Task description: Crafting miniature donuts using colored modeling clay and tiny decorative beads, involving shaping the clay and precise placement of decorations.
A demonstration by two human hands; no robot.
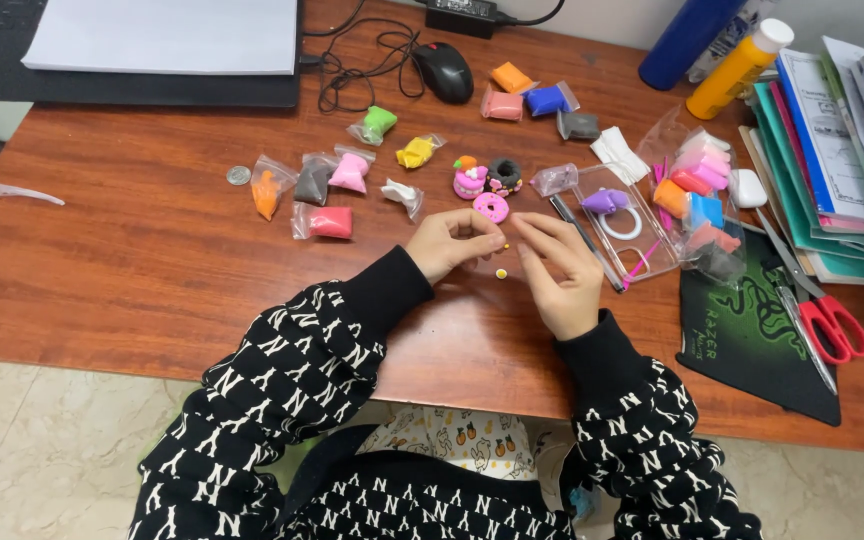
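My left hand (449, 243) and my right hand (560, 268) meet over the wooden desk (152, 260), fingertips close together. The left fingers pinch a tiny yellow clay bit (505, 245). Another small yellow clay ball (501, 273) lies on the desk just below the fingers. Right behind the hands sit a pink clay donut (491, 207), a dark clay donut (504, 175) and a small pink clay cake (468, 179). Whether the right fingers hold anything is hidden.
Small bags of coloured clay (330, 222) lie scattered across the desk's middle and back. A clear plastic case (624, 222) with a purple piece, a clay pack (697, 185), red scissors (820, 318), a black mouse (445, 70), a coin (239, 175) and folders (812, 160) surround them.
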